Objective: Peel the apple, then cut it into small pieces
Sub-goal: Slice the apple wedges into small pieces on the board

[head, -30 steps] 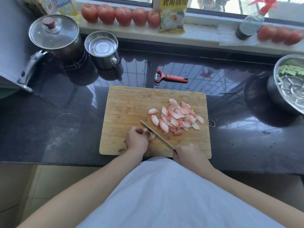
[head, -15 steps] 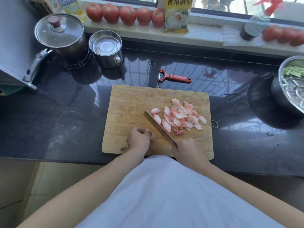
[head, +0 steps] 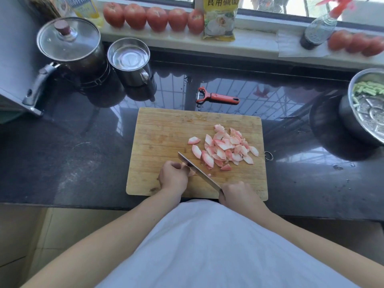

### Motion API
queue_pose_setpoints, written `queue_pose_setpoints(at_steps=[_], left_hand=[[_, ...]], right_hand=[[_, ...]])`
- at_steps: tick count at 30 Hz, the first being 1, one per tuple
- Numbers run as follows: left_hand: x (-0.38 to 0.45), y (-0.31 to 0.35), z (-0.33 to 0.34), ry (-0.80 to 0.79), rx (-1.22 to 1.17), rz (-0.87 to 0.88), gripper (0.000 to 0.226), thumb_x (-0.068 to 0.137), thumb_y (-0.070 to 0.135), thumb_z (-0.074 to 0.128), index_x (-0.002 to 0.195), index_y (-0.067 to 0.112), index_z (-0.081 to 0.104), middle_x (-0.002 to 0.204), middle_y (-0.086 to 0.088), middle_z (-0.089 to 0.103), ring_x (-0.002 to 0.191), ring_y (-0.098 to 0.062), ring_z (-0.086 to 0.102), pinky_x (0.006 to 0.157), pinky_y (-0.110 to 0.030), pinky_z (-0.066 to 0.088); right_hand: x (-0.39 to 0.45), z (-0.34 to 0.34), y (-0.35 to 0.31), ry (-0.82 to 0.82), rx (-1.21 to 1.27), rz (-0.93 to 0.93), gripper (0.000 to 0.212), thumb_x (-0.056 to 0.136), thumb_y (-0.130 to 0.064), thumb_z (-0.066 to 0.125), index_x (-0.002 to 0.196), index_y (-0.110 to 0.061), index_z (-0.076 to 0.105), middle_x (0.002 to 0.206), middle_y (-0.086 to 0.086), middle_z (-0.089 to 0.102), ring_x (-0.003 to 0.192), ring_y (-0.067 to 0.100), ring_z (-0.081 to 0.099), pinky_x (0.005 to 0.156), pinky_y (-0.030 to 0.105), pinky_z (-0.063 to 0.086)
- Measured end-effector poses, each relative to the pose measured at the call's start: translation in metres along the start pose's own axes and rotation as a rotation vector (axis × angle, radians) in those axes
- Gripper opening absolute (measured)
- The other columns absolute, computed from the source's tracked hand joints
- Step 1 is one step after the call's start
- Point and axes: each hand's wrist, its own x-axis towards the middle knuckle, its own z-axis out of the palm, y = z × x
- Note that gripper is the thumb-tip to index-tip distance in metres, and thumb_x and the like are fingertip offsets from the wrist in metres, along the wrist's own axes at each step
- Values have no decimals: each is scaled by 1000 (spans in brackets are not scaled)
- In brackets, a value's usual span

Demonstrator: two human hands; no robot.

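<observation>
left hand (head: 173, 177) pins apple piece (head: 190, 172) | right hand (head: 239, 194) grips knife (head: 197, 171) | slices (head: 225, 147) on cutting board (head: 162, 129)

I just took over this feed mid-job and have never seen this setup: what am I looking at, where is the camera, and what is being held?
There is no machine: a person works with bare hands, filmed by one wide-angle camera on their head, looking down. A wooden board lies on a dark counter, with a pile of apple slices on it. The right hand grips a knife. The left hand holds the last apple piece against the blade. A red peeler lies behind the board.
</observation>
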Motion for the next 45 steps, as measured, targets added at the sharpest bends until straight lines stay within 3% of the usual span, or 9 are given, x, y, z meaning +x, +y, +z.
queue_pose_setpoints(at_steps=[4, 8, 16, 18, 26, 34, 39, 42, 45], left_hand=[[1, 1, 0, 14, 7, 17, 20, 86, 35, 77, 91, 21, 63, 94, 2, 68, 96, -24, 63, 81, -36, 50], [-3, 2, 2, 31, 40, 68, 17, 88, 33, 74, 93, 18, 68, 92, 1, 71, 95, -26, 64, 83, -35, 48], [-2, 0, -2, 13, 25, 14, 12, 88, 31, 70, 92, 23, 63, 100, 2, 69, 101, -25, 63, 75, -34, 50], [-1, -1, -1, 7, 25, 8, 14, 83, 30, 72, 89, 24, 61, 100, 1, 69, 101, -27, 63, 81, -38, 52], [-4, 0, -2, -13, -3, -9, 23, 80, 30, 81, 90, 24, 61, 97, 3, 69, 96, -22, 63, 63, -31, 41], [0, -2, -3, -26, -22, 1, 17, 83, 29, 78, 91, 24, 64, 95, 4, 71, 96, -21, 64, 72, -33, 46], [1, -1, -3, -16, 41, 30, 16, 82, 28, 78, 90, 21, 66, 92, 3, 71, 96, -24, 65, 81, -36, 50], [0, 0, -3, -14, 40, 30, 14, 87, 27, 74, 96, 20, 67, 90, 7, 70, 98, -22, 63, 78, -33, 44], [-5, 3, -4, -31, -14, -1, 12, 93, 25, 71, 98, 18, 63, 67, 17, 64, 86, -11, 60, 75, -31, 41]], right_hand=[[7, -1, -8, -13, -15, -3, 16, 95, -17, 45, 85, -14, 57, 72, 6, 48, 79, 34, 58, 61, 36, 44], [29, 0, -26, 51, 28, -19, 20, 93, -12, 46, 98, -8, 65, 92, 17, 65, 88, 39, 65, 61, 38, 42], [11, 1, -8, 83, 172, 30, 23, 95, -17, 48, 72, -17, 52, 70, 7, 56, 71, 32, 56, 59, 35, 45], [4, -1, -5, 62, 119, 7, 19, 94, -17, 48, 80, -12, 60, 76, 12, 62, 71, 34, 57, 60, 37, 48], [4, 0, -4, 18, 16, 19, 23, 96, -19, 45, 87, -9, 63, 77, 12, 56, 70, 32, 52, 67, 40, 54], [11, 3, -7, -27, 3, 47, 21, 94, -15, 45, 89, -9, 65, 73, 8, 48, 73, 32, 55, 61, 34, 46], [26, 5, -22, 62, 46, 24, 27, 101, -22, 41, 99, -10, 65, 87, 16, 64, 85, 40, 65, 61, 36, 42], [19, 5, -17, 55, 99, 8, 20, 93, -21, 44, 78, -19, 57, 80, 13, 64, 76, 38, 63, 65, 41, 54], [12, 2, -5, 11, 108, 27, 21, 93, -18, 45, 74, -17, 54, 75, 10, 58, 75, 35, 60, 65, 39, 54]])
